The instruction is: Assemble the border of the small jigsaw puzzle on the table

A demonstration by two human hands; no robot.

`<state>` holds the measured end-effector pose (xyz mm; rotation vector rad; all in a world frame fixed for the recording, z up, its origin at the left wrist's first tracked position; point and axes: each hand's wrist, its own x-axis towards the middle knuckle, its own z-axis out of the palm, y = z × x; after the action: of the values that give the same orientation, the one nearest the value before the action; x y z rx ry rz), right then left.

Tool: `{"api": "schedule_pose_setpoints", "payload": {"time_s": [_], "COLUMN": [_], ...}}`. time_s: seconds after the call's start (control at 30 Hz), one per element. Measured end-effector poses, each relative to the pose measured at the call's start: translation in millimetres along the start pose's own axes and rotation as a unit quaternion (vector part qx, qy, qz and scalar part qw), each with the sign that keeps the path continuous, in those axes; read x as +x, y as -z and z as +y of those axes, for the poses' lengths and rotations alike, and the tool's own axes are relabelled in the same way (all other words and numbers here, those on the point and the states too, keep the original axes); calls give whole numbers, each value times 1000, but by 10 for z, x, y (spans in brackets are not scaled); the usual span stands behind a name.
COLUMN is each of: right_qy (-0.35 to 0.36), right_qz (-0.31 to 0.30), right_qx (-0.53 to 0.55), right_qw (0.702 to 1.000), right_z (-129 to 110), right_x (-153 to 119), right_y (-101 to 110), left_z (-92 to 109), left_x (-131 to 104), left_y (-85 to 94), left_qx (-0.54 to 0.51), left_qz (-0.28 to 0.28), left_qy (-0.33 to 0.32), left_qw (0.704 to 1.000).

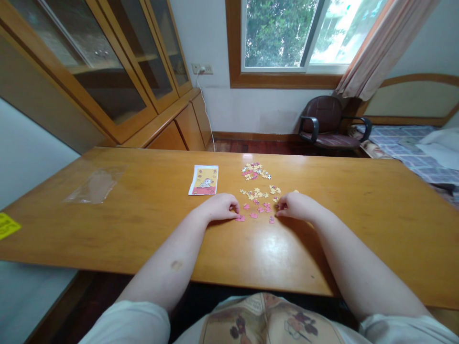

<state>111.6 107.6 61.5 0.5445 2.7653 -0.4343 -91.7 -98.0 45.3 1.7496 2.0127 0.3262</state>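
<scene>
My left hand (224,208) rests low over the table with its fingers curled, thumb and fingertips at a pink jigsaw puzzle piece (241,218) that lies flat. Across from it, my right hand (292,206) is closed, fingertips drawn toward the thumb; what they hold, if anything, is too small to make out. Several loose pink pieces (254,215) lie between my hands. One pink piece (271,220) is close to my right thumb. Just beyond, yellow pieces (256,194) form a loose row. Farther back sits a mixed pile of pieces (254,170).
A reference picture card (203,180) with a white animal on yellow and pink lies left of the pieces. A clear plastic bag (95,185) is on the left of the wooden table (143,229). Beyond the table are a glass-door cabinet (158,102) and an office chair (326,122).
</scene>
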Motion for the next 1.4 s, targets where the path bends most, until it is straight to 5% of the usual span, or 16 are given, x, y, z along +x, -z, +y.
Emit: {"api": "schedule_pose_setpoints", "payload": {"time_s": [0.23,0.83,1.03,1.2,1.4], "right_qy": [56,50,-14,-41,-44], "right_qz": [-8,-8,146,302,365], "right_qx": [16,33,18,20,34], "right_qw": [998,998,989,952,929], "right_z": [-62,-69,118,268,286], "right_x": [33,25,83,173,255], "right_y": [-97,-60,-14,-114,-229], "left_z": [17,7,34,77,126], "left_x": [-17,-15,-23,25,122], "left_y": [51,27,42,1,-139], "left_qx": [5,4,2,34,64], "left_qz": [1,7,18,83,145], "left_qy": [14,6,10,17,33], "left_qw": [1000,1000,1000,996,987]}}
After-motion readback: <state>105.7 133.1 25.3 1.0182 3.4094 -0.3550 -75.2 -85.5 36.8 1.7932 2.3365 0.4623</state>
